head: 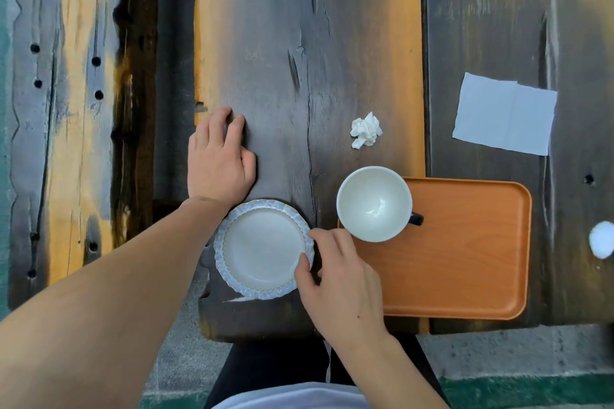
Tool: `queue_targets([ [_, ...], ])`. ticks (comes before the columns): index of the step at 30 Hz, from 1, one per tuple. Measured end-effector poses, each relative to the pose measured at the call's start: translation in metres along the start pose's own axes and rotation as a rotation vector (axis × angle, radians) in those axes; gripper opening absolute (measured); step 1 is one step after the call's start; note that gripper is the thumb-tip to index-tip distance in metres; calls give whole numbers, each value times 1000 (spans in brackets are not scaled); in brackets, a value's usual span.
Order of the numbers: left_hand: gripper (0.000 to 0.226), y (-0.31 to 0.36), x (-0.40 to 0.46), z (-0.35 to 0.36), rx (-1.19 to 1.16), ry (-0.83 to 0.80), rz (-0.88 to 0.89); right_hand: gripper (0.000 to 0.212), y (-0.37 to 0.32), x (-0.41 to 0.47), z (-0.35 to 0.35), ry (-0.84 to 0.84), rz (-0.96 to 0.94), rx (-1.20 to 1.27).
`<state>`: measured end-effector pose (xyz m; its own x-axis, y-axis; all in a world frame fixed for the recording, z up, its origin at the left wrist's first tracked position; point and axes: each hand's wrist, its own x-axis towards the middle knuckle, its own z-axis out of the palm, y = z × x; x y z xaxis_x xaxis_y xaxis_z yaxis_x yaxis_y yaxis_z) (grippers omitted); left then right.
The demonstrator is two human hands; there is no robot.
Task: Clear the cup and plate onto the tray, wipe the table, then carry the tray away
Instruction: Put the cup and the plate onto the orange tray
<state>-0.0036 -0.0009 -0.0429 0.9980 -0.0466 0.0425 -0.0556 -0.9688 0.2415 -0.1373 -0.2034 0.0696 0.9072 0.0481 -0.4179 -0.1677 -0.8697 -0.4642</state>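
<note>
**Plate pinched at its rim, cup already on the tray**

The plate (262,249), white with a scalloped pale-blue rim, lies on the counter (299,60) at its near edge. The right hand (335,279) pinches the plate's right rim, thumb on top of the rim and fingers curled at its outer edge. The left hand (219,156) rests palm-down on the wood just beyond the plate, holding nothing, its fingers loosely bent with the tips touching the counter; the left forearm crosses the plate's far-left rim.

Just right of the plate, the white cup (373,202) stands upright on the far-left corner of the orange tray (465,259), its dark handle pointing right. Nothing shows inside the cup. The tray lies flat along the counter's near edge, close to the plate, with the right hand between them.

Farther in from the cup, a crumpled white tissue (366,129) lies on the counter. Toward the right side, beyond the tray's far edge, a flat white napkin (505,113) lies unfolded. A small round white object (602,239) is cut off at the right edge of the view; what it is cannot be told.
</note>
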Motion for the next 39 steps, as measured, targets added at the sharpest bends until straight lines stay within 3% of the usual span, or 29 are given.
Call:
queue_targets([
  [6, 46, -1, 0, 1, 1, -2, -3, 34, 7, 9, 31, 1, 201, 21],
  [23, 46, -3, 0, 2, 0, 16, 19, 9, 10, 8, 42, -34, 202, 217],
  [27, 47, -2, 0, 1, 12, 17, 29, 7, 35, -14, 31, -49, 192, 248],
  [31, 47, -4, -1, 2, 25, 10, 31, 21, 73, -38, 13, -91, 225, 359],
  [36, 47, 4, -3, -9, 4, -60, 13, 17, 129, -52, -14, -70, 262, 377],
  [39, 45, 17, -24, -15, -2, -108, 98, 21, 151, -53, -27, -58, 275, 379],
])
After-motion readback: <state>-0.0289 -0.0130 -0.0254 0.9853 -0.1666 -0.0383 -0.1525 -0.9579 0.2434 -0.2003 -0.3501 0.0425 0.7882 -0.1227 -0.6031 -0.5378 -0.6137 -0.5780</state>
